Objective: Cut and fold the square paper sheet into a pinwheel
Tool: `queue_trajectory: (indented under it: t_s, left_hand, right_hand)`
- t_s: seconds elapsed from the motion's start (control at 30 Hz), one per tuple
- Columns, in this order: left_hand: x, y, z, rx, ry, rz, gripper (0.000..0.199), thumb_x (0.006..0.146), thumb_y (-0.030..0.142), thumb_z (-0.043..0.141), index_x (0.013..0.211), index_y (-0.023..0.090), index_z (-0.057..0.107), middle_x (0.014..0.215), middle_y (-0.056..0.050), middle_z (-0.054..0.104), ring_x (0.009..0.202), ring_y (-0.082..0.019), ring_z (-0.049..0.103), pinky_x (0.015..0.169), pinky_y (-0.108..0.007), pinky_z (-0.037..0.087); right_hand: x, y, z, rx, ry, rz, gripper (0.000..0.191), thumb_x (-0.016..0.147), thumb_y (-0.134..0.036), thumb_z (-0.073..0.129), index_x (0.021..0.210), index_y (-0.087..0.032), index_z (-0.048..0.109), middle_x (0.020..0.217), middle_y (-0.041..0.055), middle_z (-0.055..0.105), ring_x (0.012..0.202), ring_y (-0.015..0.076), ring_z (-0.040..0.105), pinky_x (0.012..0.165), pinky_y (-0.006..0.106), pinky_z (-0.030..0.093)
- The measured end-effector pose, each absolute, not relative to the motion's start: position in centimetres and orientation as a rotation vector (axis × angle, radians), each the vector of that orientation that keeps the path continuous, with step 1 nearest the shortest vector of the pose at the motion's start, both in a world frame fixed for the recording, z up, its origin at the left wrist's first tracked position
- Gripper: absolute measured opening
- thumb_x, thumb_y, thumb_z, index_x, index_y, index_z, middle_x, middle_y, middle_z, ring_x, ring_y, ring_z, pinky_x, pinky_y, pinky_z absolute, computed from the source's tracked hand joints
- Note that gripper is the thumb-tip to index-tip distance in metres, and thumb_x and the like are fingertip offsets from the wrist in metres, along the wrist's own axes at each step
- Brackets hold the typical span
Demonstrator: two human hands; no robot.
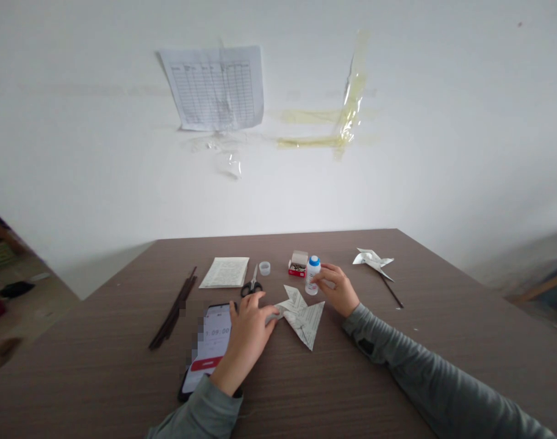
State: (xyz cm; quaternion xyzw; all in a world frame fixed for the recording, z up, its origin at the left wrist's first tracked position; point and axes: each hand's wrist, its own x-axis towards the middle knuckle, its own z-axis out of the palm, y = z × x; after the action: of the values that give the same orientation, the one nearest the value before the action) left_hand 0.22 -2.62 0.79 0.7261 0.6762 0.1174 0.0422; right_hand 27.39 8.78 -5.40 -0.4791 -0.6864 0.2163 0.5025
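Observation:
My left hand (249,324) is on the left side of a folded paper pinwheel (309,321) of printed paper, with thumb and forefinger closed on one blade. The pinwheel lies flat on the brown table. My right hand (338,289) has its fingers around the right side of a small white bottle (312,281) with a blue cap, which stands upright just behind the pinwheel. Past my left fingertips lie black-handled scissors (251,288). Under and beside my left forearm is a phone (213,341) showing a timer.
A red box of small metal pieces (298,266) stands beside the bottle. Behind the scissors is a clear round cap (264,268), with folded printed paper (224,272) to its left. Dark sticks (175,309) lie at left; a pinwheel on a stick (373,261) lies at right. A wall borders the table's back.

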Motion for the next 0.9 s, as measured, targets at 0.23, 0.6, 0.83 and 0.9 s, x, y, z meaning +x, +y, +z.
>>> queue_trajectory:
  t_s: [0.23,0.6,0.83,0.9]
  left_hand:
    - [0.1,-2.5,0.3,2.238,2.082,0.379,0.039,0.112,0.010,0.084,0.125,0.040,0.105,0.176,-0.012,0.085,0.170,-0.044,0.073,0.146,-0.088,0.052]
    - [0.1,-2.6,1.0,2.235,2.112,0.349,0.037,0.113,0.011,0.086,0.125,0.040,0.105,0.174,-0.011,0.087,0.171,-0.045,0.074,0.150,-0.088,0.047]
    - [-0.4,-2.7,1.4,2.217,2.128,0.330,0.031,0.115,0.016,0.086,0.126,0.038,0.105,0.175,-0.014,0.086,0.173,-0.047,0.071,0.150,-0.091,0.045]
    - [-0.6,-2.6,1.4,2.213,2.128,0.331,0.032,0.114,0.016,0.087,0.126,0.038,0.105,0.175,-0.013,0.086,0.173,-0.046,0.072,0.149,-0.092,0.045]
  right_hand:
    - [27.3,8.6,-5.0,-1.228,-1.527,0.595,0.028,0.076,-0.031,0.096,0.082,-0.032,0.069,0.119,0.0090,0.097,0.132,0.0447,0.088,0.135,0.073,0.058]
    - [27.1,9.6,-5.0,-1.295,-1.605,0.471,0.029,0.075,-0.041,0.105,0.097,-0.032,0.089,0.106,0.0077,0.096,0.116,0.0438,0.089,0.121,0.066,0.067]
    - [25.3,11.0,-3.1,-1.225,-1.642,0.514,0.026,0.077,-0.041,0.106,0.091,-0.031,0.086,0.110,0.0100,0.096,0.122,0.0425,0.088,0.121,0.061,0.069]
    - [24.3,11.9,-2.7,-1.224,-1.658,0.524,0.028,0.077,-0.044,0.106,0.088,-0.030,0.084,0.107,0.0093,0.095,0.120,0.0414,0.088,0.117,0.059,0.070]
